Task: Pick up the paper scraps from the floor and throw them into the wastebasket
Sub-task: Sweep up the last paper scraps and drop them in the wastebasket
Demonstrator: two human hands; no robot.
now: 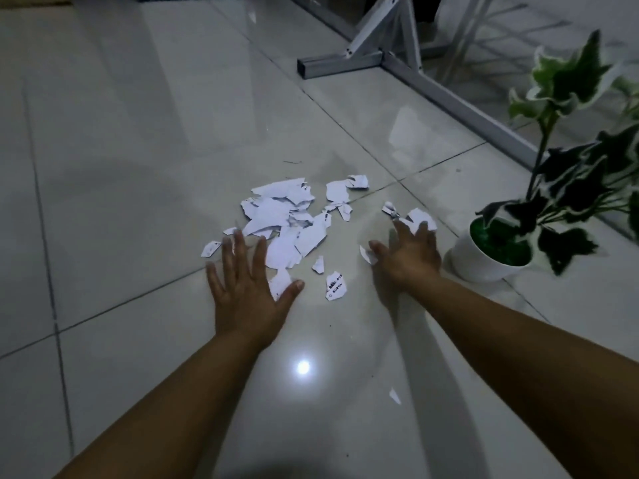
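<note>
A pile of torn white paper scraps [288,216] lies on the glossy tiled floor, with loose pieces scattered around it. My left hand [247,285] is spread flat, fingers straight, at the pile's near left edge, and its thumb touches one scrap [279,282]. My right hand [409,252] is spread over the right side of the scatter. Its fingertips reach a scrap [420,217] and its thumb lies beside another [366,254]. A printed scrap [335,286] lies between the hands. One small piece [395,396] sits nearer to me. No wastebasket is in view.
A white pot [480,262] with a green and white leafy plant [574,157] stands just right of my right hand. A grey metal frame [390,58] rests on the floor at the back right. Bare tiles stretch to the left and toward me.
</note>
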